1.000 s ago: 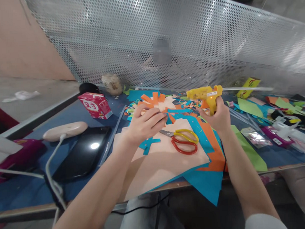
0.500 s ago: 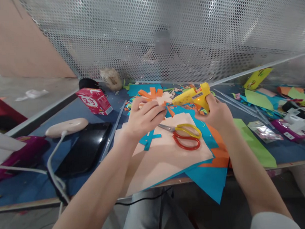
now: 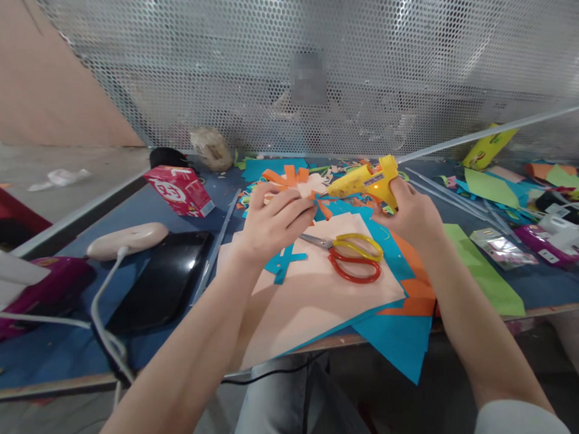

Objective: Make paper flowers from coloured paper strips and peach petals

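In my right hand [image 3: 410,214] is a yellow hot glue gun [image 3: 362,181], gripped by its handle, nozzle pointing left. The nozzle tip is at a flower-like paper piece [image 3: 288,177] with orange strips around a pale centre. My left hand [image 3: 281,220] has its fingers curled round the near side of that paper flower, hiding part of it. Below the hands, scissors [image 3: 355,258] with one yellow and one red handle lie on a pale pink paper sheet [image 3: 293,312]. Crossed blue paper strips [image 3: 285,264] rest left of the scissors.
On the left are a red box [image 3: 179,190], a black tablet-like device [image 3: 161,281] and a white corded device [image 3: 127,241]. Blue [image 3: 398,349], orange and green sheets [image 3: 484,273] overlap at the right. Paper scraps lie along the perforated metal panel [image 3: 246,66].
The glue gun has shifted very slightly left, its nozzle closer in at the paper flower. Both hands otherwise stay almost where they were.
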The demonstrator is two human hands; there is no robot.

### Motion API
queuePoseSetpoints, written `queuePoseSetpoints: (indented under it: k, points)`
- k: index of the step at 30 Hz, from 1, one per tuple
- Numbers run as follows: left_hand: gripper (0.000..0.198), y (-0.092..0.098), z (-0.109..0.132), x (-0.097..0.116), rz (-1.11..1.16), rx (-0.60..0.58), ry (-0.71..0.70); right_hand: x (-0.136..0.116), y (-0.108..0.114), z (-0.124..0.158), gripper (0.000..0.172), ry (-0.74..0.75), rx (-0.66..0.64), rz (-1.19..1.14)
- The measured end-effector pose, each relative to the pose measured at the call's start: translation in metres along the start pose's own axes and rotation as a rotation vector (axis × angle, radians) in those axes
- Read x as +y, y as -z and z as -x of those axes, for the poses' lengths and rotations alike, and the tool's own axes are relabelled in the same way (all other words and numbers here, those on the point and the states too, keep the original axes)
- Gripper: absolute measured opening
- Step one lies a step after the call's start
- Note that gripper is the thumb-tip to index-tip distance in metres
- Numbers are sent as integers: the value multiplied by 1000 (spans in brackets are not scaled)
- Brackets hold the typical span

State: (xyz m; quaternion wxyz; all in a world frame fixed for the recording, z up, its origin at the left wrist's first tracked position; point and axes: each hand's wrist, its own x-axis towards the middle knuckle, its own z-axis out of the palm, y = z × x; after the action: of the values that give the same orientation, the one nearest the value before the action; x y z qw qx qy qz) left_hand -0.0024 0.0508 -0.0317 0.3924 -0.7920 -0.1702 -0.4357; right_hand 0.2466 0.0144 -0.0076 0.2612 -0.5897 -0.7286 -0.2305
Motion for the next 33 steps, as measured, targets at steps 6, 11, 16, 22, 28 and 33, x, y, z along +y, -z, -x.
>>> queuePoseSetpoints:
  k: [6, 11, 16, 22, 28, 33]
  points:
    - [11, 2, -4, 0, -95, 29, -68, 1, -2, 1, 35, 39, 29, 21]
    - [11, 1, -3, 1, -109, 23, -58, 1, -3, 1, 38, 40, 8, 37]
    - [12, 1, -4, 1, -128, 28, -57, 2, -4, 1, 39, 51, 3, 49]
    - [10, 3, -7, 1, -100, 38, -66, 2, -3, 1, 39, 55, -9, 83]
    - [11, 2, -5, 1, -89, 28, -62, 2, -2, 1, 38, 67, -61, 52]
    - [12, 1, -4, 0, -95, 14, -51, 1, 0, 2, 38, 97, -40, 66]
